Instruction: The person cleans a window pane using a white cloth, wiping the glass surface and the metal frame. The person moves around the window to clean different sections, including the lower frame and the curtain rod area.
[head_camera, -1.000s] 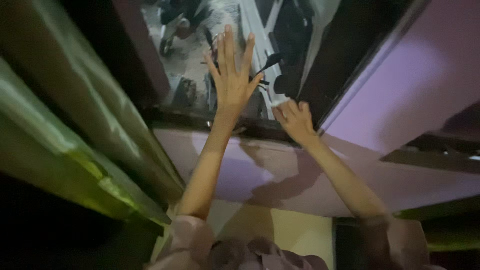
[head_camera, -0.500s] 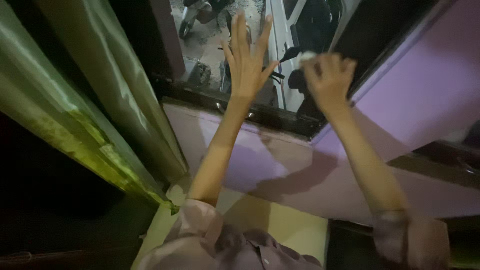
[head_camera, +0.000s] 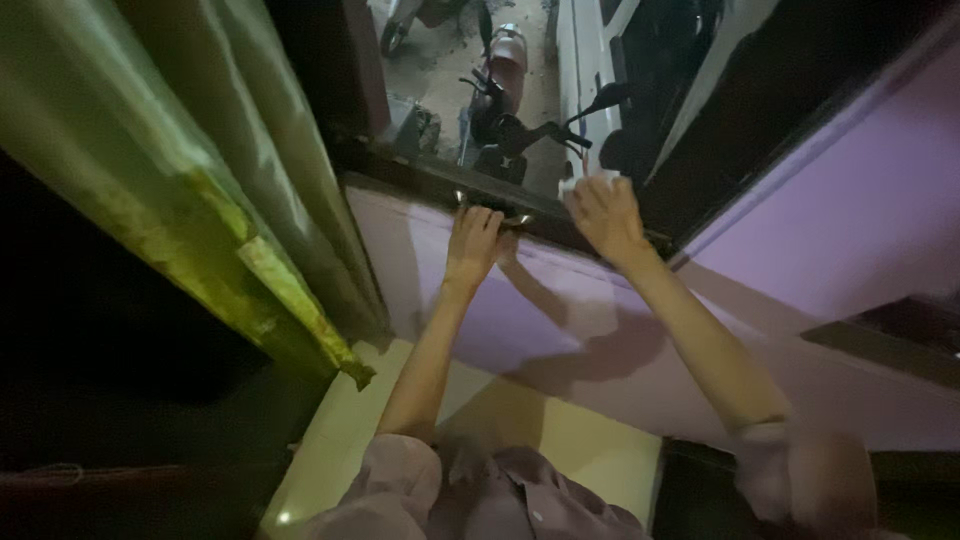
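**Both hands at the bottom of the window frame**

I'm looking down along two bare arms to a dark window frame (head_camera: 560, 225), and I'll place everything against that. The left hand (head_camera: 473, 243) sits on the frame's lower rail, fingers curled over a small metal latch (head_camera: 500, 215) that glints there; the hand is closed round it, though I can't tell how firmly. The right hand (head_camera: 606, 215) is just to the right along the same rail, fingers bent and bunched over a small white cloth (head_camera: 570, 186), a soft crumpled scrap peeking out at the fingertips and pressed where the glass meets the frame.

Below the frame runs a smooth lilac wall (head_camera: 820, 250), matt, carrying the soft shadows of both arms. Left of the frame hangs a green curtain (head_camera: 190, 190), glossy and satin-like, falling in long folds, its lower hem rumpled and lighter. Under the wall, nearest me, a pale yellow ledge (head_camera: 590, 450) lies flat, with mauve shirt sleeves (head_camera: 400, 490) bunched at the elbows above it.

Through the glass, beyond the frame, I see a parked scooter (head_camera: 500, 95) with a reddish body and dark handlebars, on rough grey ground. To its right stands a white vehicle (head_camera: 585, 80), hard-edged and shiny. No packages, labels or containers are legible here; it's dim and slightly blurred.
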